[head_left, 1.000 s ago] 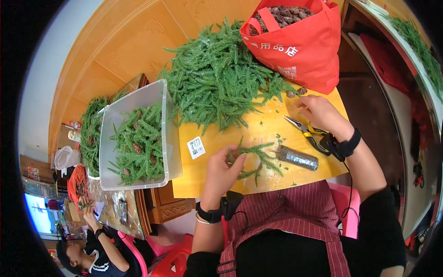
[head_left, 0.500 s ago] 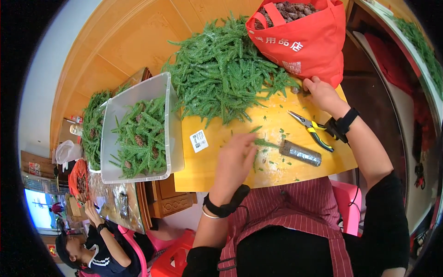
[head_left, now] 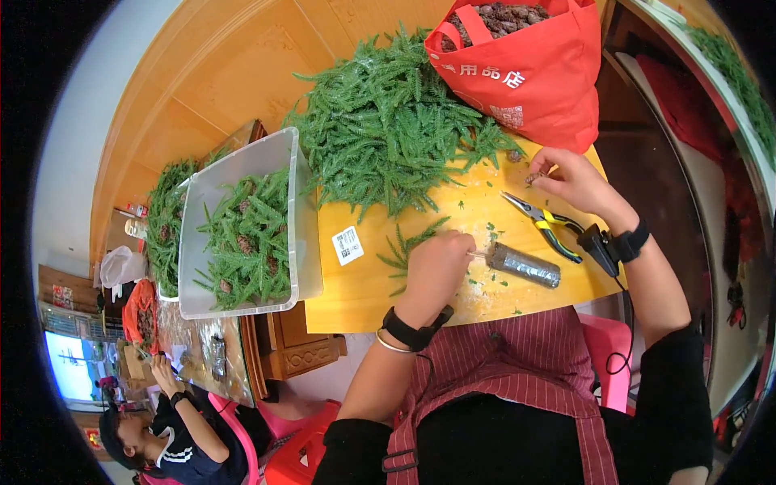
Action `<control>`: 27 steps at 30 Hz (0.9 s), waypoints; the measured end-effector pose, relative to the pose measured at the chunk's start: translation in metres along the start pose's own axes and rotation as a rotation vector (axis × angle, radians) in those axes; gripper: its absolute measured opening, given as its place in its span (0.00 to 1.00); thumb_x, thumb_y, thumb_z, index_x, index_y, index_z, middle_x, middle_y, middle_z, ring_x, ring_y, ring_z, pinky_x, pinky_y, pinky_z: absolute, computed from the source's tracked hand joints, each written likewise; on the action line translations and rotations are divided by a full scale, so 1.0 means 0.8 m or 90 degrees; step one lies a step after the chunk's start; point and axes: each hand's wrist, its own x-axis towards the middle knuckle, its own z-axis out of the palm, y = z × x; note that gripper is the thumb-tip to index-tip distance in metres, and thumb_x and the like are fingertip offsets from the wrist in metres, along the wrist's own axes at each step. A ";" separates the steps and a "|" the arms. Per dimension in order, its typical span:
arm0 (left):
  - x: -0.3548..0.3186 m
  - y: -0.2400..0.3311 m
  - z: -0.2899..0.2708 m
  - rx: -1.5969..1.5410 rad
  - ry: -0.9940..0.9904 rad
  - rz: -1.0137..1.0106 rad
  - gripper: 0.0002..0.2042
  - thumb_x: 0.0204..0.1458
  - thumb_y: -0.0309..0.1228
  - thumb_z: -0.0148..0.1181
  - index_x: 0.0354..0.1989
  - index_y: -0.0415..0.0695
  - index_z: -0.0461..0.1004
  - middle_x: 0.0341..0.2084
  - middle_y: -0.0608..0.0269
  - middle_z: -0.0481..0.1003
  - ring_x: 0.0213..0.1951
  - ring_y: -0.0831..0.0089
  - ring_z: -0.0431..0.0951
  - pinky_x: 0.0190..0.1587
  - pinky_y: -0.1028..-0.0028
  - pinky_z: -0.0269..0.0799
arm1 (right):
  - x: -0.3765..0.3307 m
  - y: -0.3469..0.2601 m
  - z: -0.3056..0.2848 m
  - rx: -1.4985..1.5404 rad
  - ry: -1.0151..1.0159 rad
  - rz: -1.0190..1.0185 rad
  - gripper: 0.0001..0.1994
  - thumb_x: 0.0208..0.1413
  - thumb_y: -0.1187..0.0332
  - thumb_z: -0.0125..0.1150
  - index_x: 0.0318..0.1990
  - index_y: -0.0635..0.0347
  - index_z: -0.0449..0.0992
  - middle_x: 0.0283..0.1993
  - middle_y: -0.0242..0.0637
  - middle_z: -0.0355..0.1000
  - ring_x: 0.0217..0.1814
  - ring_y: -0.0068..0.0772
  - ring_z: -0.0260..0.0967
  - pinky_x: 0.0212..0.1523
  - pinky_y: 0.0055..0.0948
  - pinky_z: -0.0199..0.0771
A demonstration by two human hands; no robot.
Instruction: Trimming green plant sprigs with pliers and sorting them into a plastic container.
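My left hand (head_left: 440, 263) is closed around a green artificial pine sprig (head_left: 398, 252). Its needles fan out to the left of the fingers, and a thin stem end shows on the right, close to a dark roll in shiny silver wrap (head_left: 525, 267). A small brown pine cone (head_left: 533, 178) is pinched between the fingertips of my right hand (head_left: 575, 184), held just over the yellow tabletop (head_left: 364, 299). Below that hand lie needle-nose pliers (head_left: 546, 229) with yellow and black handles. One more small cone (head_left: 514, 155) rests beside the heap of green sprigs (head_left: 388, 121).
A red bag (head_left: 525, 89) full of pine cones stands at the back right. To the left is a clear plastic bin (head_left: 296, 242) with sprigs and cones. A white label card (head_left: 347, 246) lies on the table. At far left, another person (head_left: 186, 428) works at a second table.
My left hand has closed on the sprig by the roll and shifted slightly right and down. My right hand has drawn back from near the bag with a pine cone in its fingertips.
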 end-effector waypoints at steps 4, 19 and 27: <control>-0.001 -0.009 -0.008 -0.002 0.031 0.001 0.04 0.38 0.27 0.57 0.25 0.44 0.72 0.23 0.59 0.72 0.27 0.60 0.73 0.29 0.66 0.68 | -0.024 -0.026 0.001 0.023 0.037 -0.013 0.08 0.47 0.79 0.54 0.36 0.64 0.67 0.31 0.31 0.66 0.38 0.19 0.65 0.38 0.21 0.68; -0.016 0.032 -0.067 -0.654 0.074 -0.081 0.04 0.43 0.19 0.58 0.29 0.39 0.73 0.22 0.69 0.70 0.24 0.84 0.67 0.28 0.84 0.62 | -0.087 -0.083 0.042 0.489 0.093 0.043 0.15 0.47 0.79 0.51 0.46 0.66 0.69 0.34 0.32 0.68 0.33 0.18 0.64 0.35 0.17 0.66; -0.026 0.068 -0.076 -0.463 0.105 0.041 0.03 0.41 0.19 0.60 0.25 0.40 0.75 0.22 0.68 0.70 0.23 0.84 0.66 0.24 0.84 0.59 | -0.093 -0.106 0.059 0.394 0.062 -0.081 0.24 0.42 0.79 0.58 0.51 0.64 0.65 0.42 0.35 0.64 0.39 0.21 0.64 0.45 0.20 0.64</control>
